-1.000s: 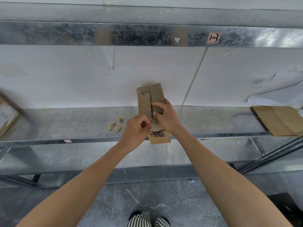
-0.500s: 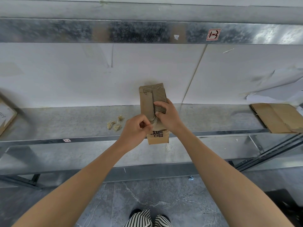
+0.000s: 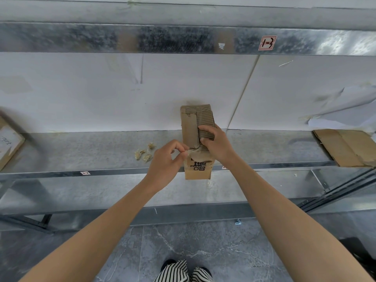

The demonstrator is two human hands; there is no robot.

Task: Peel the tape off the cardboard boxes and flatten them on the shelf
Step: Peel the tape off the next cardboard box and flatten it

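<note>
- the shelf [image 3: 81,151] is dull galvanised metal, mottled grey, and runs left to right in front of the person at arm's reach, with a white panel behind it.
- a flattened cardboard sheet [image 3: 343,147] lies on the shelf far to the right, well apart from the hands. it is plain brown with one fold line, and looks already done.
- the cardboard box [image 3: 190,127] sits on the shelf dead ahead. it is a narrow oblong with its long axis pointing straight away from the person, and its near end, printed with black characters, hangs over the front edge. its right top flap shows ribbed, bare corrugation, while its left flap is smooth.
- the right hand [image 3: 217,145] clamps the box from the right, with the fingers curled over the ribbed flap and the thumb by the centre seam.
- the left hand [image 3: 164,163] is just left of the box's near end, thumb and forefinger pinching a lifted edge of tape.
- the tape [image 3: 196,154] is thin, glossy and wrinkled. it crosses the box's near end, so the left hand is nearer to it. i judge the pull should run sideways, away from the bracing hand.
- small crumpled tape scraps [image 3: 143,154] lie on the shelf left of the hands.
</note>
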